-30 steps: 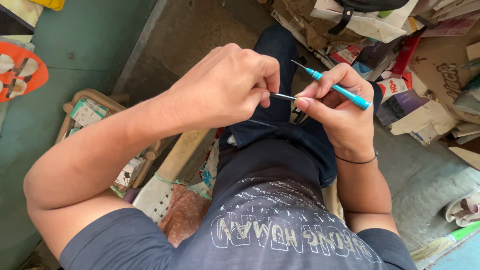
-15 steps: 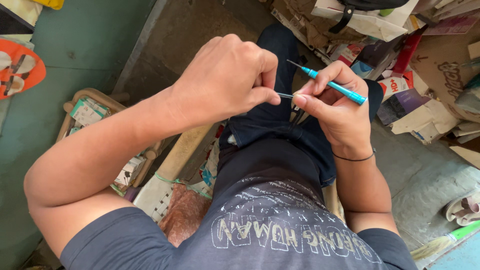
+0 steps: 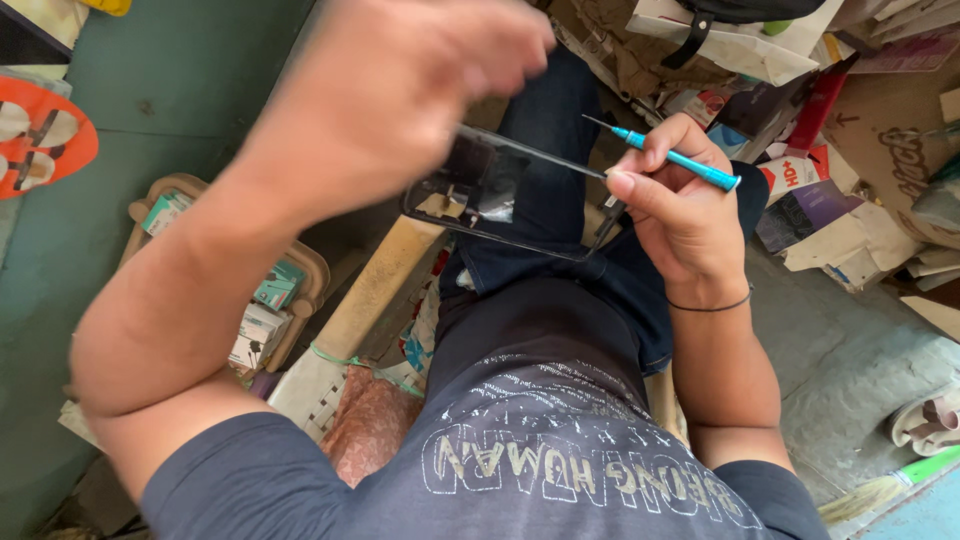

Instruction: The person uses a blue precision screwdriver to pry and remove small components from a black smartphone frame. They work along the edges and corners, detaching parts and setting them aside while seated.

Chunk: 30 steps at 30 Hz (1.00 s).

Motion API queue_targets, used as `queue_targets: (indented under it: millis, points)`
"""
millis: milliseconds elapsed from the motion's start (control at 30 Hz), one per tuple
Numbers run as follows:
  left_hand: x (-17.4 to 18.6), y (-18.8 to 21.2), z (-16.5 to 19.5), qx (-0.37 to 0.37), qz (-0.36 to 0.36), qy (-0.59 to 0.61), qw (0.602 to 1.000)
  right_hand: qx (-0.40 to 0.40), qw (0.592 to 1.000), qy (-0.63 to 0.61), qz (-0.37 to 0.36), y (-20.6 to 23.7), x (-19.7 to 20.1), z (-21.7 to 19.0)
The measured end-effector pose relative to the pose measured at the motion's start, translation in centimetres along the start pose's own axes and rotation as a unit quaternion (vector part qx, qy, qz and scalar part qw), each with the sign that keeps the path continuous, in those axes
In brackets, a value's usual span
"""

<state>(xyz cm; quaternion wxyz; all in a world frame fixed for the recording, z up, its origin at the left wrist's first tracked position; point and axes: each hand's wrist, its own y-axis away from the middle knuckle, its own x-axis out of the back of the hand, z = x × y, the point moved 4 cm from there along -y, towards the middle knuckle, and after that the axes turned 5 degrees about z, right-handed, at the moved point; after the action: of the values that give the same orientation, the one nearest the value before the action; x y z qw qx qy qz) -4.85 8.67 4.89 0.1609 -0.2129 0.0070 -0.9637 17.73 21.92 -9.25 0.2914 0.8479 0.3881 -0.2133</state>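
My right hand (image 3: 680,210) pinches the right edge of a thin dark see-through phone panel (image 3: 500,195) and also keeps a teal screwdriver (image 3: 670,155) between its fingers, tip pointing left. The panel hangs over my lap in blue jeans. My left hand (image 3: 400,80) is raised close to the camera and blurred, fingers curled, above the panel's left end. Whether it touches the panel is hidden by the blur.
A beige plastic basket (image 3: 300,265) with small boxes sits at the left on a green floor (image 3: 190,90). An orange sandal (image 3: 45,140) lies at the far left. Cardboard boxes and papers (image 3: 860,130) pile up at the upper right. A broom (image 3: 890,485) lies at the lower right.
My left hand has lifted up toward the camera, away from its pinch beside the right hand. The panel has tilted flat and shows its full face.
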Motion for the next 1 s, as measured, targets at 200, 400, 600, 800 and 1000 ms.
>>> queue_targets:
  millis: [200,400,600,800,1000]
  points:
    - [3.7,4.6,-3.5,0.003,0.227,0.087,0.97,-0.004,1.0,-0.027,-0.001,0.1,0.4,0.5]
    - [-0.9,7.7,-9.3,0.019,0.374,0.26,0.89,-0.006,0.999,-0.045,0.007,0.1,0.2,1.1]
    - [-8.1,7.4,-6.9,-0.027,0.212,0.512,0.832,0.009,0.998,-0.056,0.027,0.3,0.2,1.6]
    - [-9.3,6.5,-5.6,-0.026,0.253,0.581,0.773,0.042,0.998,0.038,0.011,0.4,-1.7,1.2]
    - [-9.4,7.0,-5.5,-0.019,0.256,0.547,0.796,0.347,0.932,0.09,0.059,1.2,-4.7,-3.0]
